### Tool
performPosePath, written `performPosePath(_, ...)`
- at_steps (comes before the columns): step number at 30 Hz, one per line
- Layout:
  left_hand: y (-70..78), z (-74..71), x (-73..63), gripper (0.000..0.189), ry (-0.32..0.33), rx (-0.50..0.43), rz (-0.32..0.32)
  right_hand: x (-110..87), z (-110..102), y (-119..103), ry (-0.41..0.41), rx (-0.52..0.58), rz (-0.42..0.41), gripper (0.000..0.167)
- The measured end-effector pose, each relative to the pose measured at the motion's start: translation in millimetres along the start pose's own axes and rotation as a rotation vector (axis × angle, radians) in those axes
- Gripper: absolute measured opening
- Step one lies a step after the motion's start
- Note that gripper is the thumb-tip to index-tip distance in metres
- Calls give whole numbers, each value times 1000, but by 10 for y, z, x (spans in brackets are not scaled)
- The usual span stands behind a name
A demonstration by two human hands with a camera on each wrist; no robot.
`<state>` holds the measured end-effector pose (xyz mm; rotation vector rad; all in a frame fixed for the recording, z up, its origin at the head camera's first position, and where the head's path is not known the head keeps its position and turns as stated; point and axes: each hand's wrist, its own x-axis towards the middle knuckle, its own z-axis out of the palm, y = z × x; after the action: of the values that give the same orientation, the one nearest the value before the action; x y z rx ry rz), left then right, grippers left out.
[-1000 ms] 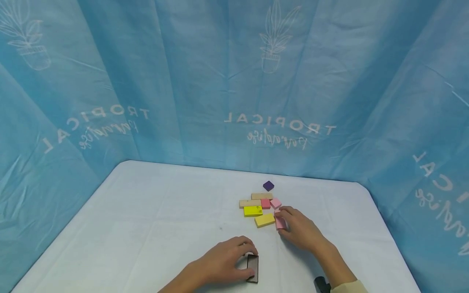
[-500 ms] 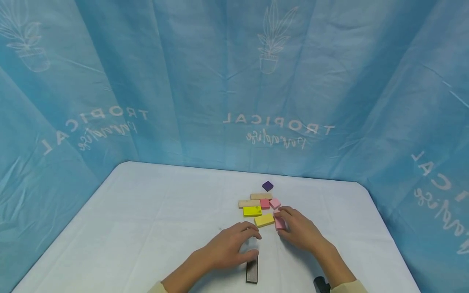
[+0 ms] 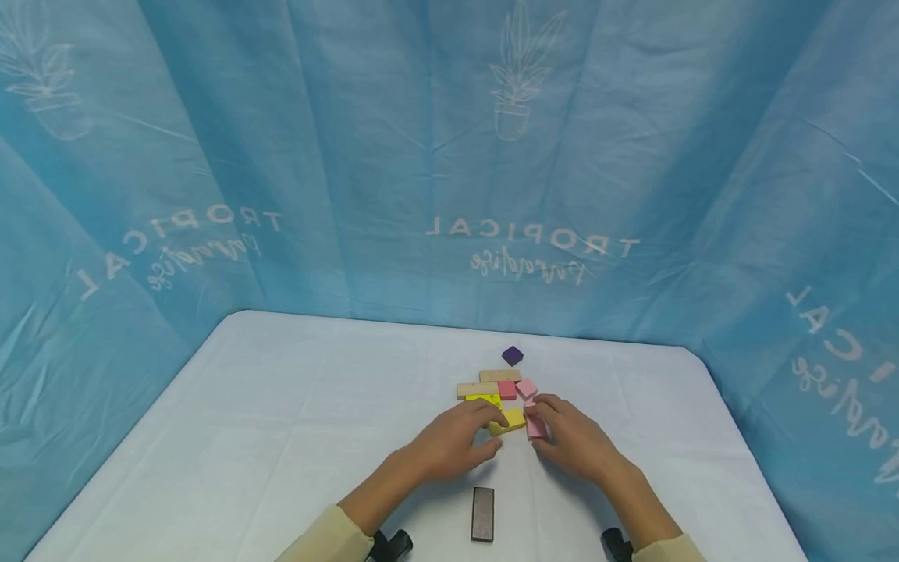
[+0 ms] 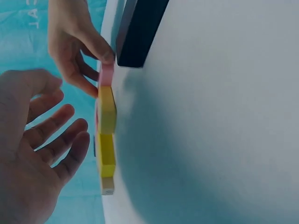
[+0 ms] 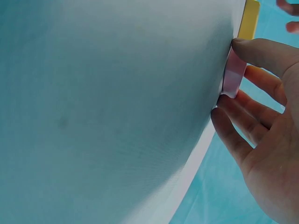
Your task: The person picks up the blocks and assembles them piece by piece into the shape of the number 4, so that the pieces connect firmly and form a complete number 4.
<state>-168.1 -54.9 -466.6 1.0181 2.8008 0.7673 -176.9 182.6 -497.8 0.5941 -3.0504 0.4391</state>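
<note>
My right hand (image 3: pixel 579 439) pinches a pink rectangular block (image 3: pixel 536 426) lying on the table; in the right wrist view, thumb and fingers lie along its sides. Left of it is a yellow block (image 3: pixel 516 421), its near end touching or close to the pink one. My left hand (image 3: pixel 453 441) hovers with loosely bent fingers over the yellow block's left part, partly hiding it. Seen in the left wrist view, the left fingers hold nothing. A bright yellow block (image 3: pixel 492 399) lies just behind that hand, partly covered. A dark brown block (image 3: pixel 482 514) lies alone nearer the front edge.
Behind the yellow blocks lie two light wooden blocks (image 3: pixel 477 389), a red block (image 3: pixel 507 390) and a small pink block (image 3: pixel 526 389). A dark purple block (image 3: pixel 513 356) sits farther back. A white cloth covers the table (image 3: pixel 316 406); blue curtains (image 3: pixel 393 156) surround it.
My left hand has let go of the dark brown block and moved forward to the yellow block. My right hand has stayed at the pink rectangular block.
</note>
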Motion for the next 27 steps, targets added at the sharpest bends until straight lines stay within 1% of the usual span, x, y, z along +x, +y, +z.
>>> performPosePath(4,-58,46,86,24,36,35,-16,2,12,16,21,-9,-19,50)
performPosePath(7,-91,68,129,24,50,42,-25,0,10,18,23,-6,-30,50)
performPosePath(16,-151,75,262,29,92,65,-19,-9,-10,-6,11,-2,-25,51)
performPosePath(19,-167,79,320,29,97,62,-26,-10,-22,-16,5,4,-26,51)
performPosePath(22,-177,83,383,30,96,66,-49,-6,-32,-20,1,5,-18,51)
performPosePath(27,-205,109,462,35,85,147,-71,-1,-31,-18,-9,18,-8,50)
